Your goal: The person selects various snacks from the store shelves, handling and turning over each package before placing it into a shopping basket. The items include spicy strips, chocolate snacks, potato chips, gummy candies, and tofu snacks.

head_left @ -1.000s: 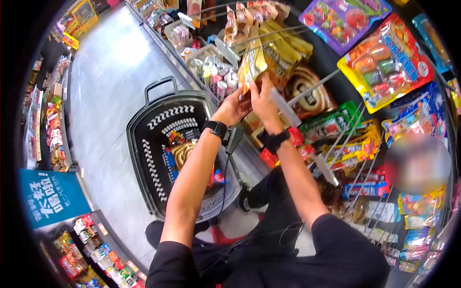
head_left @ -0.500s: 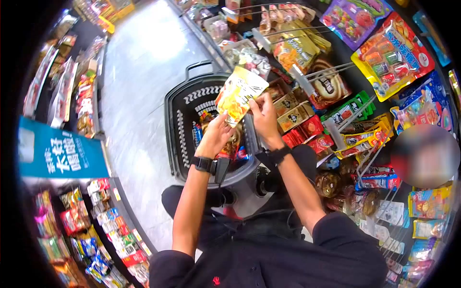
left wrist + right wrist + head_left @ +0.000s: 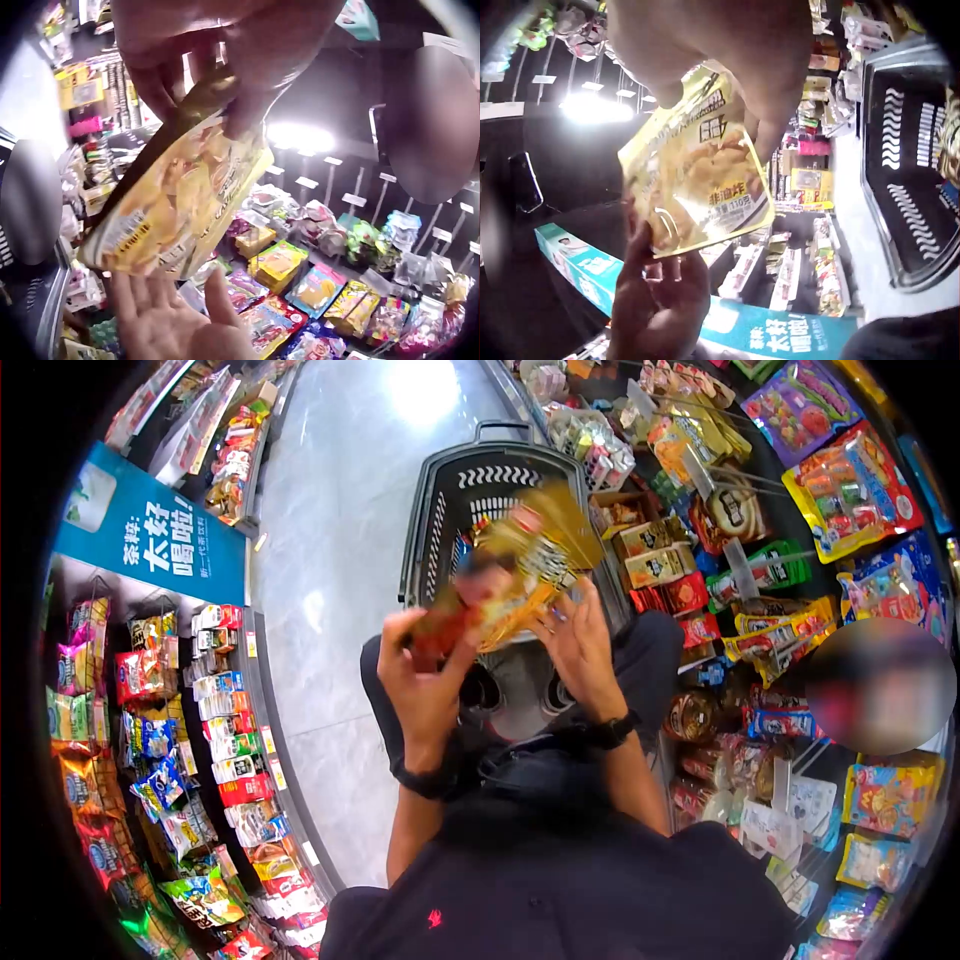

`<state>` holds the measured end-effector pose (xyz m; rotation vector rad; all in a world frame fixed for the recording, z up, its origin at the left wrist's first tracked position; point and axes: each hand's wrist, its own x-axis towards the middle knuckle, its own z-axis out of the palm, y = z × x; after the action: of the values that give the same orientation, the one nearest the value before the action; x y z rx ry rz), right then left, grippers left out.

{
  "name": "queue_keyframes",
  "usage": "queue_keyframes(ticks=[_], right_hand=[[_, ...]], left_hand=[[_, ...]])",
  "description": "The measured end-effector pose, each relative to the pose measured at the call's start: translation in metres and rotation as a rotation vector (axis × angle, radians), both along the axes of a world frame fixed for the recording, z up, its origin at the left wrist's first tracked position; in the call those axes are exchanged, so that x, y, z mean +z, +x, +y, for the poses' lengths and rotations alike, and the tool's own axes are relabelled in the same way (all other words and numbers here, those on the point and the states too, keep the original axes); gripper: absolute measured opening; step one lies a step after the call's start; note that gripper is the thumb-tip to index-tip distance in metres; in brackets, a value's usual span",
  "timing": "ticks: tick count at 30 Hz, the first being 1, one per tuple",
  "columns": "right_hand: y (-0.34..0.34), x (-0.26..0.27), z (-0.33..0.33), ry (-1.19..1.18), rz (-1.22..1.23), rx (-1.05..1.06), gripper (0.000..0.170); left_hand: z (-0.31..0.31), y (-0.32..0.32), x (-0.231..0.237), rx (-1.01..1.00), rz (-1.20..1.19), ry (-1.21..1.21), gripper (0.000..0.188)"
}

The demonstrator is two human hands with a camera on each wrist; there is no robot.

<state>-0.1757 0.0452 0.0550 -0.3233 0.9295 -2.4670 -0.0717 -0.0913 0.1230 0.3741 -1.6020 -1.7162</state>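
A yellow and gold snack bag (image 3: 548,565), blurred by motion, is held tilted between both hands in front of the body, overlapping the basket (image 3: 421,550) in the head view. My left hand (image 3: 425,680) grips one end between thumb and fingers. At its opposite end, my right hand (image 3: 583,645) touches the edge with extended fingers. The left wrist view shows the right palm (image 3: 176,322) turned up, thumb apart from the bag (image 3: 172,202). Pictures of food and printed characters cover the bag (image 3: 712,172) in the right wrist view.
The black plastic basket stands on the grey floor (image 3: 320,620) with packaged goods inside. Racks of candy bags (image 3: 850,490) and small boxes (image 3: 655,550) line the right. More snack packets (image 3: 160,740) fill the left shelves below a teal sign (image 3: 150,525).
Both hands have brought the bag from the right-hand rack, over the basket and closer to the body, tilting it along the way. The head view has turned, so the basket appears further right.
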Motion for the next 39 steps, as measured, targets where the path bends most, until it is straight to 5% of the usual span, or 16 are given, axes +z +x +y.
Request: queue_keyframes(ticks=[2,3,6,12,16,18,20,22,24,30,33,39], right_hand=[[0.007,0.015,-0.007,-0.193,0.106,0.096,0.053],[0.002,0.021,-0.004,-0.647,-0.135,0.344,0.052],[-0.004,0.031,-0.011,-0.842,-0.134,0.424,0.055],[-0.006,0.044,0.0,-0.853,-0.054,0.455,0.054],[0.007,0.061,0.018,-0.753,-0.313,0.417,0.057],[0.002,0.048,0.021,-0.641,-0.186,0.396,0.056],[-0.019,0.004,0.009,-0.727,0.079,0.514,0.053],[0.007,0.009,0.017,-0.026,-0.04,0.102,0.046],[0.006,-0.01,0.028,0.387,0.145,0.195,0.04],[0.005,-0.084,0.027,0.702,0.024,0.245,0.035],[-0.01,-0.108,0.018,0.762,-0.026,0.271,0.034],[-0.073,-0.128,-0.022,0.792,0.042,0.221,0.034]], left_hand=[[0.02,0.017,0.005,-0.04,0.155,-0.127,0.034],[0.026,0.021,0.011,-0.113,0.212,-0.31,0.03],[0.049,0.035,0.024,-0.199,0.238,-0.781,0.009],[0.062,0.04,0.034,-0.246,0.267,-0.973,0.003],[0.057,0.034,0.035,-0.24,0.269,-1.022,0.005],[0.052,0.032,0.022,-0.245,0.295,-0.902,0.006],[0.053,0.03,-0.011,-0.137,0.319,-0.322,0.015],[0.039,0.032,-0.027,-0.038,0.056,0.034,0.023],[0.019,0.027,-0.045,-0.111,-0.036,0.525,0.03],[-0.029,0.031,-0.138,-0.313,-0.74,0.583,0.047],[-0.036,0.018,-0.159,-0.353,-0.718,0.82,0.043],[-0.069,-0.038,-0.19,-0.344,-0.558,0.904,0.037]])
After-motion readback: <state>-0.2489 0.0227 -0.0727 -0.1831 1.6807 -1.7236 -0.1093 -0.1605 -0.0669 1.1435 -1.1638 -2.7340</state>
